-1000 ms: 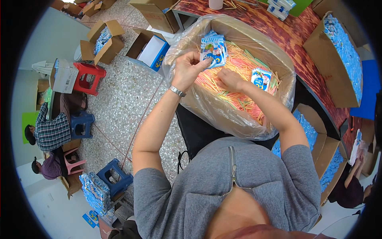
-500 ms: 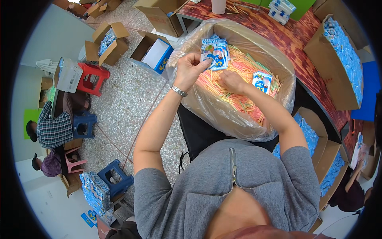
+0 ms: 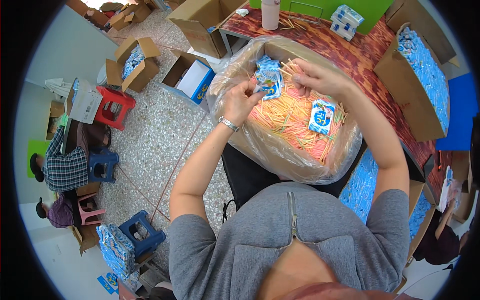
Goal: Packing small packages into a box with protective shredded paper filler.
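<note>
My left hand [image 3: 238,103] pinches the edge of a small blue-and-white packet [image 3: 272,90]; more blue-striped packets [image 3: 268,64] lie just behind it. Beside it, my right hand [image 3: 319,80] is closed round a small bunch of thin pale-yellow sticks [image 3: 288,68], their ends pointing toward the packet. Under both hands is a large carton [image 3: 327,62] lined with clear plastic [image 3: 260,150]. Loose thin sticks [image 3: 285,117] in pink, yellow and green fill it. Another blue-and-white packet [image 3: 321,117] rests on the sticks at the right.
A red-brown patterned table [image 3: 310,42] stands behind, with a pale tumbler [image 3: 270,15] and stacked small packs [image 3: 346,22]. Cartons of blue packets [image 3: 422,75] are at the right. Stools [image 3: 116,106] and open boxes [image 3: 134,62] stand on the left floor; people [image 3: 65,167] sit beyond.
My right hand has risen from among the sticks, away from me, and now grips a bunch of them beside the packet. My left hand keeps the packet, slightly lower.
</note>
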Demonstrator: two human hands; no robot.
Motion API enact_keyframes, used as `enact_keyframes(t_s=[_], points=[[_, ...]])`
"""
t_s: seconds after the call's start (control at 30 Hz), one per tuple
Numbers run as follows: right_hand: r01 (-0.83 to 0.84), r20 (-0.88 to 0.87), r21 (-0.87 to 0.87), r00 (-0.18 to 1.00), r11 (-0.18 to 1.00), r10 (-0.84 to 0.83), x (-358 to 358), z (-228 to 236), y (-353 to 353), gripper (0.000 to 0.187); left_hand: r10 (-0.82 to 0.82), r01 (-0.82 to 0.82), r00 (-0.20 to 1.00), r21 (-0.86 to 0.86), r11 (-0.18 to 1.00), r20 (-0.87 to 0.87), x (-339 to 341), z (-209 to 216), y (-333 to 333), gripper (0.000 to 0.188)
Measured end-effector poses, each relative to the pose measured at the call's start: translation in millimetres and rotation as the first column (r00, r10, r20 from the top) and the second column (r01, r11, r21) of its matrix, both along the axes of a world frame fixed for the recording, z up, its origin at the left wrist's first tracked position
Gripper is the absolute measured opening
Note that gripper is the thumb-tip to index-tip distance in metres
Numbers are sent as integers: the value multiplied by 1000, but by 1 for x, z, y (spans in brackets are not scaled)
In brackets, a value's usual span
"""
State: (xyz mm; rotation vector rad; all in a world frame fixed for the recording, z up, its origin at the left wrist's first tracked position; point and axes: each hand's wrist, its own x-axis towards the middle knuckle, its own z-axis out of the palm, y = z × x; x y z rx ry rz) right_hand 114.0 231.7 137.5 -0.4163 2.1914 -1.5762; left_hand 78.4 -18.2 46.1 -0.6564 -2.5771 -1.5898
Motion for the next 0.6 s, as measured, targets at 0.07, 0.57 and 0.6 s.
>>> enact_keyframes(t_s=[0.07,0.57,0.6], points=[[-37,-119,310,990,950,78,-2,28,-8,36,10,-12,999,-40,999,-52,2,1,-4,21],[-409,280,902,800,139,530,-56,64,-61,29,-72,33,946,-125,992,-317,7,6,8,23],[-408,281,902,800,138,530,-57,67,-64,29,-71,38,952,-117,992,-298,7,8,9,25]])
